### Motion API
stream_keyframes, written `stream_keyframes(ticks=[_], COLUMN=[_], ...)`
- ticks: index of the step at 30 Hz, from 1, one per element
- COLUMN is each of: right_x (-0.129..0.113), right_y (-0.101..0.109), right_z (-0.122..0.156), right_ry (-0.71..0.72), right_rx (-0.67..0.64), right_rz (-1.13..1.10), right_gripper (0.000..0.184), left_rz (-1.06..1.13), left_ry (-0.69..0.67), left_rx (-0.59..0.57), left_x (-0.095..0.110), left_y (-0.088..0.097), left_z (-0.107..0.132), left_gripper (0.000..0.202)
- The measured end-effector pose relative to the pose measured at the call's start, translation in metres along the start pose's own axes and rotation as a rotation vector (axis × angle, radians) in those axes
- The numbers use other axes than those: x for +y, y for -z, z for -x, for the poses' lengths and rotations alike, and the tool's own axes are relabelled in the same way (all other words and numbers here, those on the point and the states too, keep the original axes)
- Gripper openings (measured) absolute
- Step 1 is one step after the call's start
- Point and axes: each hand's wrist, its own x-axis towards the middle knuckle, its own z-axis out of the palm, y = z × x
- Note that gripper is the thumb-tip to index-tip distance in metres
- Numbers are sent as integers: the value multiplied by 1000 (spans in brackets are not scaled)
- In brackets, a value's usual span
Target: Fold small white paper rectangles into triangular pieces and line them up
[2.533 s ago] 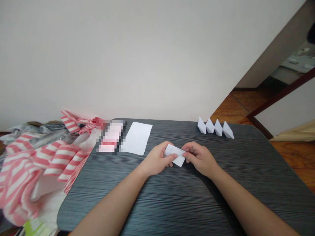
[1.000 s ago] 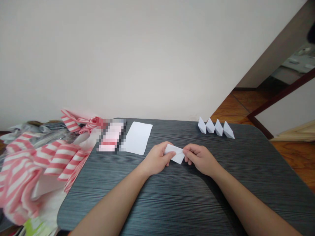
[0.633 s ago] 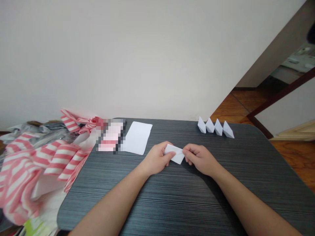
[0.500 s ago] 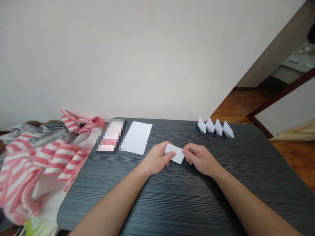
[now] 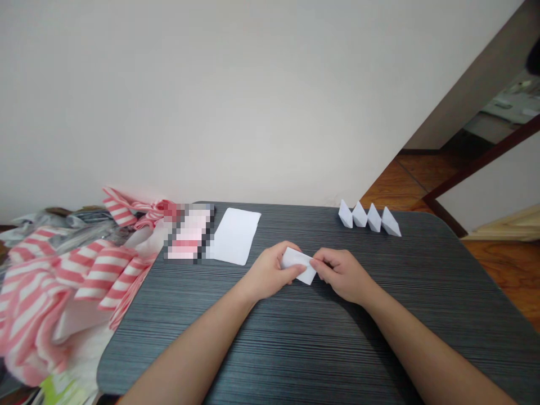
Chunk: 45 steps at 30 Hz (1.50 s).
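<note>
A small folded piece of white paper (image 5: 294,257) is held between both hands over the middle of the dark table (image 5: 270,349). My left hand (image 5: 272,273) is closed on its left part, thumb lying across the front face and fingers behind. With thumb and forefinger, my right hand (image 5: 341,273) pinches the paper's right edge, the other fingers curled in. The fingers behind the paper are partly hidden. Several folded white paper shapes (image 5: 360,215) stand in a row at the table's far right.
White paper sheets (image 5: 237,235) lie at the table's far left, beside a pixelated flat object (image 5: 189,233). Red-and-white striped cloth (image 5: 107,270) is heaped past the left edge. A pale wall (image 5: 253,101) rises behind the table.
My left thumb has slid slightly right across the paper, and the paper's lower right corner has dipped a little. My right fingertips have shifted slightly left along its edge.
</note>
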Motion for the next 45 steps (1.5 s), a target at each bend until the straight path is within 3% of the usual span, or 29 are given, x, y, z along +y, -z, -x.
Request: stream_keyframes(ticks=[5, 13, 20, 26, 45], right_x=[-1, 1, 2, 4, 8], right_y=[-2, -4, -2, -1, -2], right_z=[0, -1, 0, 1, 2], right_ry=[12, 5, -35, -61, -166], right_rx=[-19, -52, -21, -6, 13], right_rz=[28, 14, -30, -95, -250], right_gripper=[24, 23, 24, 25, 29], left_rz=[41, -66, 39, 90, 140], left_ry=[4, -43, 9, -4, -8], left_rx=[0, 22, 16, 19, 28], left_x=[2, 2, -1, -6, -12], left_y=[-1, -1, 0, 0, 2], left_z=[0, 0, 0, -2, -7], left_gripper=[33, 24, 36, 23, 28])
